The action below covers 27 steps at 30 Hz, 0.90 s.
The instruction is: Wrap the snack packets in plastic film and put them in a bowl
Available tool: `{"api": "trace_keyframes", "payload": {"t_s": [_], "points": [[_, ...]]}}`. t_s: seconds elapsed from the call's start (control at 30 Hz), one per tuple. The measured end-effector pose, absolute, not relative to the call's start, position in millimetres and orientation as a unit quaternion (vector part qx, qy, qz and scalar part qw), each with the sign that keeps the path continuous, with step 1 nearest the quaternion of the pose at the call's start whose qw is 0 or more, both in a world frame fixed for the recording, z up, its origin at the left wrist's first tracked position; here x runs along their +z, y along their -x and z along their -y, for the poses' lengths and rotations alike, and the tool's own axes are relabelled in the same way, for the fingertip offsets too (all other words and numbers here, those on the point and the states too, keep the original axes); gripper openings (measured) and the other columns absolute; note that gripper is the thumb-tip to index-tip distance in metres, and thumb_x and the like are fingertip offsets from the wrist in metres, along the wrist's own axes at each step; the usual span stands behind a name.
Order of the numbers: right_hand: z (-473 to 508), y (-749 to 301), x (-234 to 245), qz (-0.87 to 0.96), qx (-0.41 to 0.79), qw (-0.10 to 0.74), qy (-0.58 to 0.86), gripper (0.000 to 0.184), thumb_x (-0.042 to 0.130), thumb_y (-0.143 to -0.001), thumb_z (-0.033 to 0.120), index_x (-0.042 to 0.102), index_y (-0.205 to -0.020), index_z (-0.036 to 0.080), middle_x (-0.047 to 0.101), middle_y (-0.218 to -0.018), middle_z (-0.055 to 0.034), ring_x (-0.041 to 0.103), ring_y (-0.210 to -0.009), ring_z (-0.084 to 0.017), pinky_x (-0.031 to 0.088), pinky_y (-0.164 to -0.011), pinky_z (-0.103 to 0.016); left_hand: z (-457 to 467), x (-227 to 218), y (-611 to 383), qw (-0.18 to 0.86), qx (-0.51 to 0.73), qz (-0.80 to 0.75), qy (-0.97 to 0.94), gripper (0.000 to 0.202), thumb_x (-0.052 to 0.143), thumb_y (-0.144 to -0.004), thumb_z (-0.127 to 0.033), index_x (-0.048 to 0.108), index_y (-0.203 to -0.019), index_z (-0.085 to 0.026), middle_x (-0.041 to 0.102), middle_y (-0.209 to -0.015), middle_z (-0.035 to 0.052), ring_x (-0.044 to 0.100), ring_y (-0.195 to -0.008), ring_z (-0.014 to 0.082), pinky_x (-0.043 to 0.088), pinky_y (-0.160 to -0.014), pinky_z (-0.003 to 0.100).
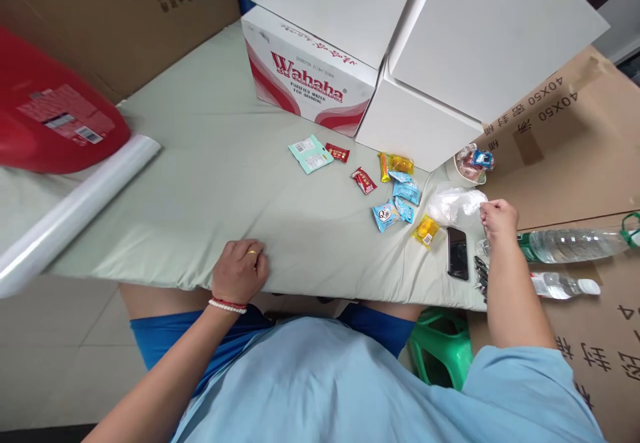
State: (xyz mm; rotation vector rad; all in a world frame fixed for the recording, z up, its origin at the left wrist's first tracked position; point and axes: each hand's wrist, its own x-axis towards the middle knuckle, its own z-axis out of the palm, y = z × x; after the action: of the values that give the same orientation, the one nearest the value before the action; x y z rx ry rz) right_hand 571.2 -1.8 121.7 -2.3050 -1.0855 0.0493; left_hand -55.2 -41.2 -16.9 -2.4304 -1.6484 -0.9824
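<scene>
Clear plastic, the edge of a thin bag (445,204), appears to be pinched in the right hand (499,218), its fingers drawn narrow. The bag's crumpled body lies on the counter (200,183), just beside a white cup (466,175) filled with wrapped pieces. Such film is best gripped by a single layer near the mouth and drawn gently, since a hard tug could stretch or tear it. The cup should be given room, as it could be tipped by a dragged fold. Care is also called for around the phone (457,253) and the yellow packet (426,231), both near the bag. Farther off, blue packets (406,191) are loosely grouped. The left hand (241,270) is rested well apart at the counter's front edge, curled in, with nothing seen in it; the film could be steadied better if it were brought across.
</scene>
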Motion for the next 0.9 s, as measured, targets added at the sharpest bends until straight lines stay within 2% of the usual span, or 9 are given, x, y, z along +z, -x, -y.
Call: {"api": "trace_keyframes", "payload": {"t_s": [0.13,0.27,0.37,0.43,0.5,0.57,0.7,0.8,0.9], "points": [[8,-555,121,0.322,0.116,0.393,0.853,0.026,0.068,-0.074,0.027,0.044,-0.066,0.025,0.045,-0.048,0.0053,0.04,-0.039,-0.01,0.029,-0.035,-0.021,42,-16,54,0.047,-0.319,0.531,0.784,0.013,0.056,-0.087,-0.012,0.065,-0.089,-0.021,0.072,-0.092,0.0084,0.061,-0.084,0.0262,0.053,-0.076,0.039],[25,-520,132,0.293,0.161,0.537,0.774,0.039,0.069,-0.076,0.03,0.031,-0.069,0.024,0.035,-0.052,0.0115,0.032,-0.04,-0.004,0.027,-0.038,-0.014,41,-16,54,-0.006,-0.325,0.55,0.77,0.013,0.055,-0.088,-0.015,0.065,-0.088,-0.022,0.072,-0.093,0.0056,0.063,-0.086,0.0246,0.053,-0.081,0.04],[50,-457,117,0.249,0.297,0.688,0.613,0.041,0.081,-0.065,0.027,0.042,-0.076,0.022,0.047,-0.058,0.0114,0.027,-0.04,-0.001,0.026,-0.04,-0.012,41,-14,52,-0.09,-0.351,0.576,0.733,0.011,0.056,-0.088,-0.021,0.066,-0.087,-0.025,0.072,-0.092,0.0039,0.065,-0.089,0.0246,0.053,-0.085,0.04],[71,-403,92,0.235,0.405,0.681,0.563,0.043,0.087,-0.06,0.024,0.054,-0.088,0.024,0.066,-0.073,0.0055,0.033,-0.043,-0.001,0.031,-0.042,-0.013,45,-9,48,-0.12,-0.358,0.592,0.713,0.014,0.052,-0.091,-0.023,0.067,-0.091,-0.025,0.073,-0.093,0.0042,0.066,-0.09,0.0232,0.054,-0.085,0.038],[94,-352,64,0.211,0.462,0.667,0.545,0.045,0.089,-0.062,0.029,0.058,-0.094,0.025,0.071,-0.079,0.0022,0.036,-0.044,-0.002,0.034,-0.044,-0.014,52,0,39,-0.15,-0.356,0.61,0.692,0.021,0.047,-0.096,-0.026,0.067,-0.102,-0.022,0.073,-0.096,0.0051,0.067,-0.086,0.0197,0.054,-0.079,0.034],[114,-314,42,0.198,0.487,0.643,0.556,0.044,0.09,-0.064,0.034,0.06,-0.095,0.025,0.073,-0.081,0.0005,0.038,-0.045,-0.003,0.034,-0.045,-0.016,60,12,23,-0.292,-0.384,0.609,0.63,0.025,0.051,-0.097,-0.036,0.065,-0.108,-0.019,0.071,-0.091,0.0044,0.065,-0.075,0.0172,0.053,-0.071,0.031],[136,-281,30,0.266,0.484,0.556,0.621,0.037,0.087,-0.074,0.042,0.066,-0.096,0.021,0.073,-0.082,-0.0018,0.041,-0.049,-0.005,0.033,-0.044,-0.018,76,35,-28,-0.59,-0.326,0.463,0.576,0.042,0.049,-0.098,-0.056,0.063,-0.106,-0.018,0.068,-0.089,0.0039,0.062,-0.067,0.0134,0.048,-0.062,0.027],[138,-278,40,0.396,0.441,0.48,0.647,0.028,0.078,-0.085,0.045,0.072,-0.101,0.022,0.073,-0.085,-0.0028,0.056,-0.062,-0.011,0.045,-0.053,-0.022,82,41,-62,-0.683,-0.275,0.388,0.554,0.05,0.057,-0.092,-0.066,0.063,-0.104,-0.017,0.067,-0.091,0.0036,0.061,-0.067,0.0128,0.047,-0.061,0.026],[133,-277,52,0.541,0.388,0.425,0.613,0.02,0.071,-0.092,0.041,0.077,-0.102,0.024,0.075,-0.106,-0.007,0.068,-0.092,-0.019,0.055,-0.077,-0.03,82,36,-81,-0.72,-0.256,0.341,0.547,0.05,0.067,-0.084,-0.067,0.064,-0.09,-0.017,0.063,-0.077,0.0003,0.056,-0.066,0.0128,0.044,-0.061,0.026]]}}
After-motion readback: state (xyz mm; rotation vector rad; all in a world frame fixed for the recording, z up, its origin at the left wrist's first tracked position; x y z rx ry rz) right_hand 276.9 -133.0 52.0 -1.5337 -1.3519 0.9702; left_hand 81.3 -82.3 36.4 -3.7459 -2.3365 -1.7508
